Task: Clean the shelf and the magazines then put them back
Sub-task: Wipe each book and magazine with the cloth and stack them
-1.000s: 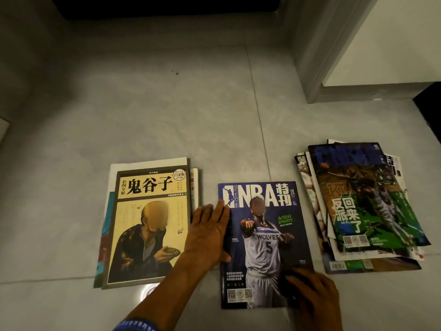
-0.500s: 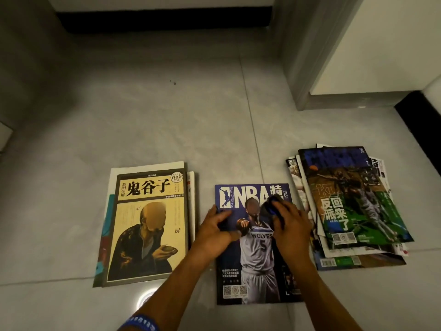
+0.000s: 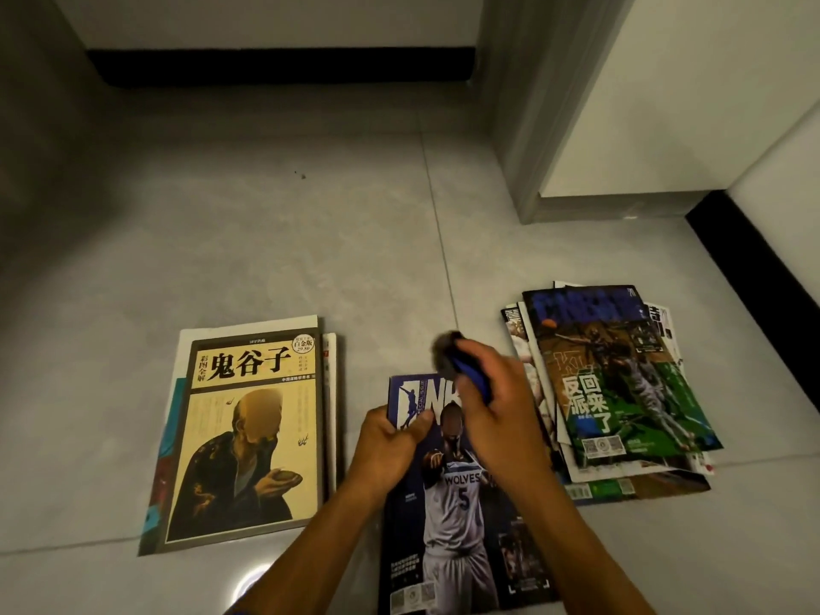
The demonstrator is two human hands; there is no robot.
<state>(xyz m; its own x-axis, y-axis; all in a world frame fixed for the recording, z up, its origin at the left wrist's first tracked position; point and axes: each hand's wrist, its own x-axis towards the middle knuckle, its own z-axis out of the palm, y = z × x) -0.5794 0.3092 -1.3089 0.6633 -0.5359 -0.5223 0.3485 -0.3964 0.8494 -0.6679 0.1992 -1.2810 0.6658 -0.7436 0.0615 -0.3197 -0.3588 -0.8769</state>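
Head view: left hand (image 3: 385, 441) pinches NBA magazine (image 3: 452, 503); right hand (image 3: 497, 406) grips brush (image 3: 457, 361).

Pale grey floor tiles (image 3: 275, 241) run to a black skirting board (image 3: 284, 66) under a white wall (image 3: 266, 15); a grey door frame (image 3: 532, 126) stands right.

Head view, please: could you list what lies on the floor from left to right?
Yellow-covered book on its pile → NBA magazine, gripped by the left hand → messy magazine stack topped by a green cover.
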